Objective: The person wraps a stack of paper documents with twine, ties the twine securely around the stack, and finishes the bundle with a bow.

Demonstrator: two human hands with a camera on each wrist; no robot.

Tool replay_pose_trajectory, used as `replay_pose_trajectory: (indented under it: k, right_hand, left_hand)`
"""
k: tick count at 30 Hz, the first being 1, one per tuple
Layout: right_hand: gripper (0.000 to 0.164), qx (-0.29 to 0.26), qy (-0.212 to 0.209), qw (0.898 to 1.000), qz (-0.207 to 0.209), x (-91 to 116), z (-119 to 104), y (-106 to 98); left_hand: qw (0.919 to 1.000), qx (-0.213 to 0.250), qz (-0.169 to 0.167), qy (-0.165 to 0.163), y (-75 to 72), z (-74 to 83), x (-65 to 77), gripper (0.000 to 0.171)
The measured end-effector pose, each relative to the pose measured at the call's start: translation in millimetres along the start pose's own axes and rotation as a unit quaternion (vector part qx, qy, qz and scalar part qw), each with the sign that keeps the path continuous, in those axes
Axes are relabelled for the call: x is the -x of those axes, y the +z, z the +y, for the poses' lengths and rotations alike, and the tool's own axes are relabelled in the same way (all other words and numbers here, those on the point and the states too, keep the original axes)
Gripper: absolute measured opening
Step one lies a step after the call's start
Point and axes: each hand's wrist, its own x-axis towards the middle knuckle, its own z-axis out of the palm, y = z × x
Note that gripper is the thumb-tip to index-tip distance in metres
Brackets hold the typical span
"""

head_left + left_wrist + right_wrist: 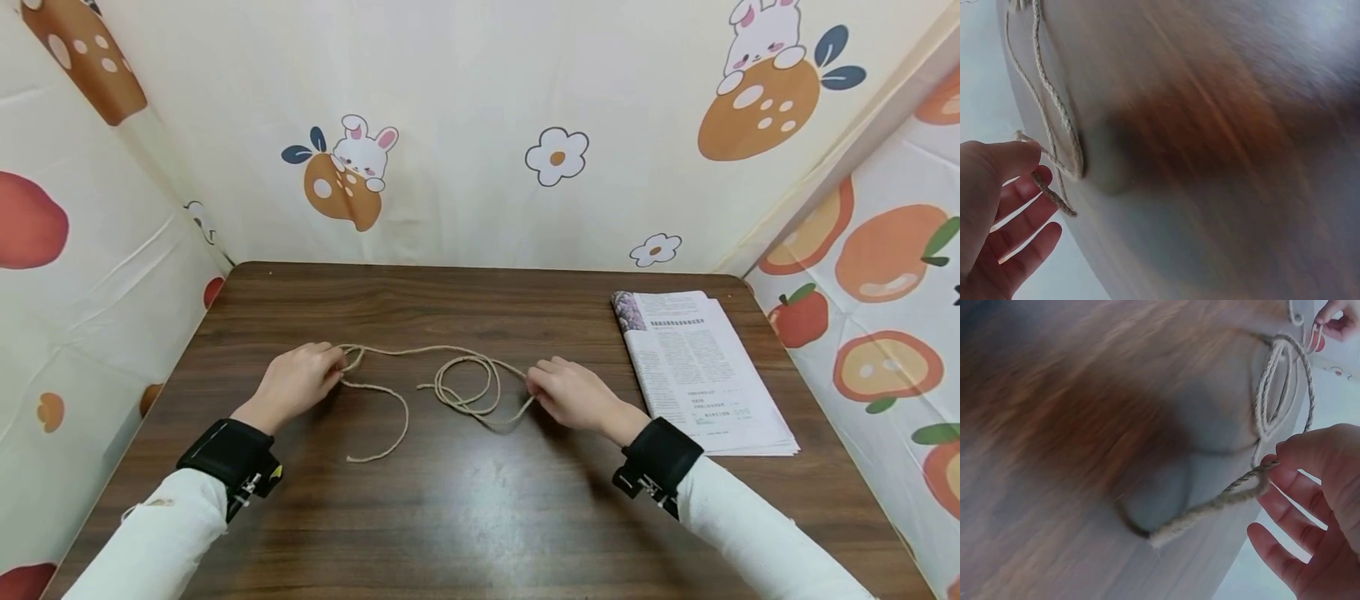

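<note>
A thin beige rope [442, 350] lies across the dark brown table, coiled into loose loops between the two hands. On the left, my left hand [296, 379] pinches a bend of it between thumb and forefinger, and a free tail curves toward the front of the table. The left hand [1010, 212] in its own wrist view has its other fingers loosely bent. My right hand [573, 396] pinches the rope's right side. Seen by the right wrist camera, the right hand [1316, 506] holds a small loop at its fingertips, beside a short rope end [1175, 528].
Printed papers [697, 375] lie stacked on the right side of the brown table [450, 525], close to the right forearm. Patterned cloth walls [465, 192] rise behind the table and along both sides. Black bands [232, 462] wrap both wrists.
</note>
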Motion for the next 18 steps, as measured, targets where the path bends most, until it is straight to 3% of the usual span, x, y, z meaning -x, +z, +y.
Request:
replay_pose_trajectory:
  k: [10, 18]
  right_hand:
    - [0.023, 0.028, -0.028, 0.997, 0.062, 21, 12, 5]
    - [0.011, 0.034, 0.004, 0.999, 0.016, 32, 20, 1]
  left_hand:
    - [0.9995, -0.01, -0.014, -0.027, -1.5, -13.4, 14.6, 0.009]
    - [0.9983, -0.014, -0.029, -0.049, -6.3, -22.9, 25.1, 0.009]
